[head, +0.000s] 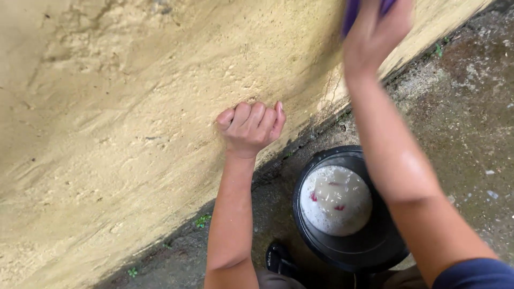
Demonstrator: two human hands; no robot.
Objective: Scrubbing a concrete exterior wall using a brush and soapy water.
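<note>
We brace our clenched, empty left hand [250, 127] against the wall [107, 107]; our right hand [375, 32] grasps a purple cloth [350, 13] above the soapy bucket [369, 251].

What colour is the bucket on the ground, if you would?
Black bucket, holding pale soapy water; the head view shows it.
</note>
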